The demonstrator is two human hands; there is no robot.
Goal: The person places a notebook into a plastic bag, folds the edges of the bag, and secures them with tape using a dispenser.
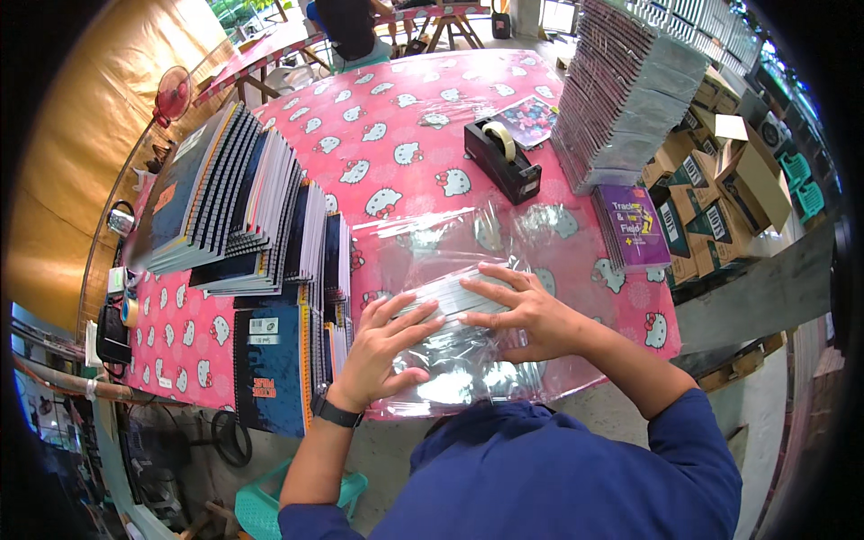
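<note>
My left hand (389,349), with a dark band on its wrist, lies with fingers spread on clear plastic film (430,236). Opposite it, my right hand (522,310) rests on the same film, its fingers stretched out too. Between and under my hands is a pale, shiny, ridged bundle (454,301) covered by the film; glare hides what it is made of. The loose film spreads beyond my hands over the pink table cover (378,135). Past it stands a black tape dispenser (502,166) with a roll of clear tape.
Spiral notebooks (202,184) are piled at the left, with a blue notebook (270,364) near the front edge. On the right stand a purple notebook pile (634,229) and a tall stack of wrapped notebooks (621,99). Cardboard boxes (702,211) lie beyond the table. A person (351,27) sits far off.
</note>
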